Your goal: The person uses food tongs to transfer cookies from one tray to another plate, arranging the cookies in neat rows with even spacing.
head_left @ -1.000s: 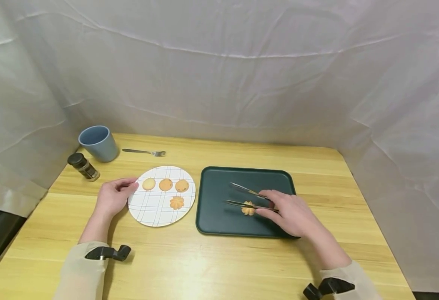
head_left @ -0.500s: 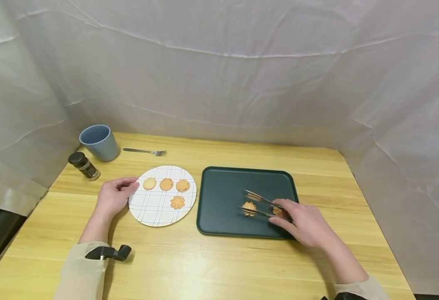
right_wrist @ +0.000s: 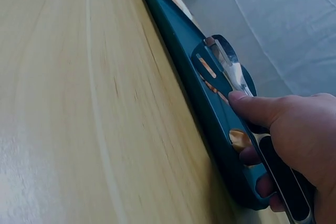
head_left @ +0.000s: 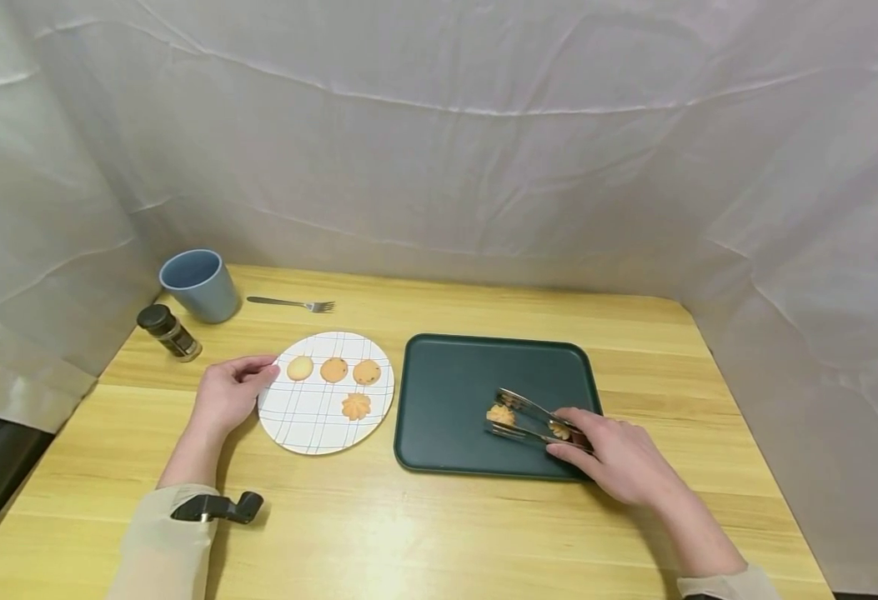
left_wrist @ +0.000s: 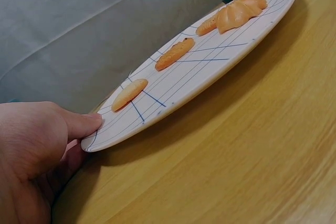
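Note:
My left hand [head_left: 228,396] pinches the left rim of a white plaid plate [head_left: 296,425], thumb on top in the left wrist view. On the plate lie a pale round cookie [head_left: 300,367], two speckled round cookies [head_left: 333,370] and a flower-shaped cookie [head_left: 356,406]. My right hand [head_left: 614,458] holds metal serving tongs [right_wrist: 239,80] with dark handles. Their spread ends stand either side of another flower-shaped cookie [head_left: 500,414] on the dark green tray [head_left: 446,392]; whether they touch it I cannot tell. A further cookie [head_left: 559,429], partly hidden, lies between the tong arms near my fingers.
A blue-grey cup [head_left: 213,292] stands at the back left, beside a small black-capped spice jar [head_left: 176,340]. Behind the plate lies a fork [head_left: 288,302]. Pale fabric [head_left: 439,167] hangs along the wooden table's back and sides.
My right hand has moved right and slightly towards me with the tongs, whose ends now flank the tray's left cookie. The second tray cookie has come into view. My left hand stays on the plate.

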Available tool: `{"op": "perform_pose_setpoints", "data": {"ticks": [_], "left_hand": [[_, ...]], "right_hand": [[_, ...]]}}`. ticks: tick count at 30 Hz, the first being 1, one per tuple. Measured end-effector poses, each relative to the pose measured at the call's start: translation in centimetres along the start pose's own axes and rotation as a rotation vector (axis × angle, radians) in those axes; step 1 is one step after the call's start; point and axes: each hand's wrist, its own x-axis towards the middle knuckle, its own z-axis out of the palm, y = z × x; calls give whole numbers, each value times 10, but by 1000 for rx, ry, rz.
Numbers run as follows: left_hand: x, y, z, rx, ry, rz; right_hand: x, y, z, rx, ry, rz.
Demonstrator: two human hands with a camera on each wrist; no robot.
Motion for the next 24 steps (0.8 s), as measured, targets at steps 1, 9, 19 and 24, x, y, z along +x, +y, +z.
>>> {"op": "perform_pose_setpoints", "data": {"ticks": [1, 9, 19, 24], "left_hand": [[0, 0, 0, -2, -1, 1], [-1, 2, -1, -12, -3, -7], [-2, 2, -1, -12, -5, 0], [-1, 0, 1, -12, 5, 11]], "right_hand": [[0, 1, 0, -2, -3, -1], [-4, 5, 3, -27, 39, -37], [-7, 6, 4, -24, 76, -47], [-4, 3, 1, -20, 86, -55]]}}
